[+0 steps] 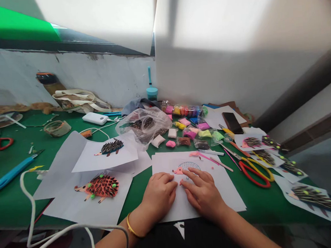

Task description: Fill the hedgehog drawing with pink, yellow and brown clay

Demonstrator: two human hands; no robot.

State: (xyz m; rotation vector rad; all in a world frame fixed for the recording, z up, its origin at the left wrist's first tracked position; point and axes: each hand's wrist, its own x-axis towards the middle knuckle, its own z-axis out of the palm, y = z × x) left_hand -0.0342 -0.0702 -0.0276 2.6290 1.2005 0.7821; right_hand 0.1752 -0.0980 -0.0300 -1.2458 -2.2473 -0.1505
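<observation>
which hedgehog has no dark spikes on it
The hedgehog drawing partly hidden by the right hand: its body shows only blue markings behind a pink head, while the others, like the red hedgehog, carry dark spikes.

Drawn hedgehog point(189, 165) part-hidden, forearms point(244, 224) cropped; cable point(76, 226) cropped

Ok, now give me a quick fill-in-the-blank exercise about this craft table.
1. The fingers overlapping the hedgehog drawing belong to the ____ hand.
2. A yellow bangle circles the ____ wrist.
3. The scissors have one yellow handle loop and one ____ loop.
4. The craft knife at far left has a ____ handle.

Missing words: right; left; red; blue.
</observation>
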